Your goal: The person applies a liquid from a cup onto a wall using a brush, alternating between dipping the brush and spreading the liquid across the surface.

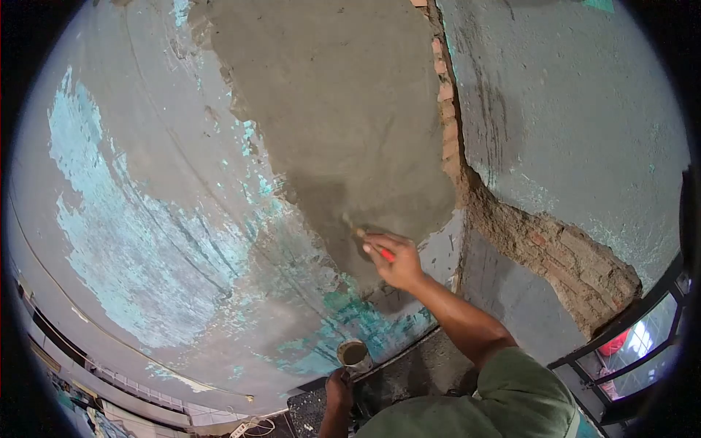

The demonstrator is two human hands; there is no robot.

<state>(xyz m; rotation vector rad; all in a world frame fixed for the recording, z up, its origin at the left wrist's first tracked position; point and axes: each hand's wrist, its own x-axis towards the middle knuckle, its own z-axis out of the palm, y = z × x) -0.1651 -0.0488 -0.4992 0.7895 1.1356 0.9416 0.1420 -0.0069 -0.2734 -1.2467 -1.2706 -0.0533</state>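
Observation:
My right hand [400, 264] is closed around the red handle of a paintbrush [358, 231]. The brush's tip points up and left against the lower part of a grey-brown plaster patch [343, 109] on the wall. Around the tip the plaster looks darker, as if wet. Lower down, my left hand [339, 390] grips a small can [353, 358] at its side, and greyish contents show inside its round opening. Part of the left hand's fingers is hidden behind the can.
Exposed bricks [448, 109] edge the patch on the right. A rough broken channel [555, 255] runs down to a dark-framed window [635, 350]. Peeling turquoise paint [139, 241] covers the left wall. A white cable [255, 423] lies at the bottom.

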